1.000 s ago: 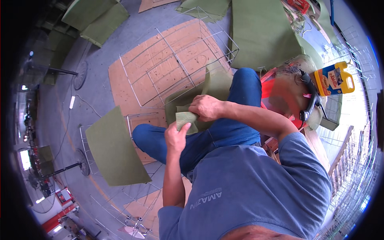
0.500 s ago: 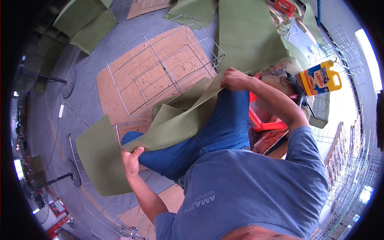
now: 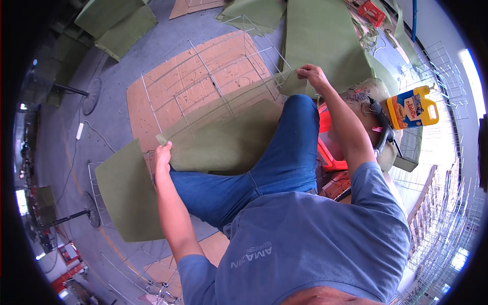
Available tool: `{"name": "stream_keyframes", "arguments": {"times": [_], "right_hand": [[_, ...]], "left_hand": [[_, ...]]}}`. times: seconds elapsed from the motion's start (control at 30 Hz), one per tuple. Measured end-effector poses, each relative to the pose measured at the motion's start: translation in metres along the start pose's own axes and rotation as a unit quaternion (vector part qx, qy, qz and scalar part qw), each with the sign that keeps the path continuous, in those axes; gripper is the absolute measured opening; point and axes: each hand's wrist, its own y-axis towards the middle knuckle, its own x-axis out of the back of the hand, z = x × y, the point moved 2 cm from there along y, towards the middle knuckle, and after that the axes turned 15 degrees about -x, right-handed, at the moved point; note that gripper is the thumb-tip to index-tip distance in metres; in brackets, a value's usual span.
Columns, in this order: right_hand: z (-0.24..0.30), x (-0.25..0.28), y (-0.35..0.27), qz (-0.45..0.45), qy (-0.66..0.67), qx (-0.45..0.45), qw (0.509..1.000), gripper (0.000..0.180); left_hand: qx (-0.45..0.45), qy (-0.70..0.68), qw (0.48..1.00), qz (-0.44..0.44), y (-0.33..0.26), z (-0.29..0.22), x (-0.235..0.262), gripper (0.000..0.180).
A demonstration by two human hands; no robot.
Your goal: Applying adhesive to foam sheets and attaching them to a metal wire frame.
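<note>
A green fabric sheet [image 3: 218, 145] stretches between my hands, over a wire frame [image 3: 208, 71] on the floor in front of my knees. Its far edge runs as a band along the near side of the frame. At the sheet's left corner, my left hand [image 3: 162, 155] pinches the edge between thumb and fingers. My right hand [image 3: 312, 76] grips the far right end, above my right knee, fingers closed on the cloth. Both hands are apart from the frame's far bars. Another green piece [image 3: 124, 195] stands beside my left forearm.
Brown cardboard [image 3: 142, 101] lies under the frame. To my right are a yellow jug [image 3: 429, 114], a black tool like a glue gun [image 3: 382, 119] and an orange-red stool [image 3: 330, 157]. Green sheets [image 3: 325, 46] spread farther off. Wire grids [image 3: 442, 218] stack at the right.
Both hands have moved away from my body, carrying the sheet's edge toward the frame. The sheet, bunched and folded over my lap before, is now spread flatter and pulled straighter.
</note>
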Motion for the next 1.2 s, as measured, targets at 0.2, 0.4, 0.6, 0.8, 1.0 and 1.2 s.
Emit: {"name": "stream_keyframes", "arguments": {"times": [0.2, 0.4, 0.6, 0.8, 1.0, 1.2], "right_hand": [[-0.012, -0.012, 0.020, -0.062, -0.005, 0.000, 0.998, 0.028], [-0.006, -0.017, 0.023, -0.057, -0.009, 0.031, 0.998, 0.031], [-0.002, -0.015, 0.023, -0.056, -0.078, 0.032, 0.995, 0.034], [-0.011, -0.004, 0.040, -0.052, -0.061, 0.025, 0.996, 0.032], [-0.010, -0.030, 0.046, -0.049, -0.040, 0.014, 0.998, 0.042], [-0.013, -0.018, 0.032, -0.108, -0.118, 0.027, 0.987, 0.044]], "left_hand": [[0.051, 0.019, 0.998, -0.010, 0.017, 0.008, -0.012, 0.037], [-0.007, -0.144, 0.988, -0.049, 0.006, 0.014, -0.011, 0.034], [-0.054, -0.093, 0.989, -0.104, -0.001, 0.030, -0.013, 0.032], [-0.047, -0.082, 0.988, -0.119, -0.006, 0.008, -0.022, 0.031], [-0.036, -0.010, 0.989, -0.144, -0.004, 0.014, 0.004, 0.029], [-0.470, 0.388, 0.784, -0.115, -0.059, -0.084, -0.051, 0.038]]}}
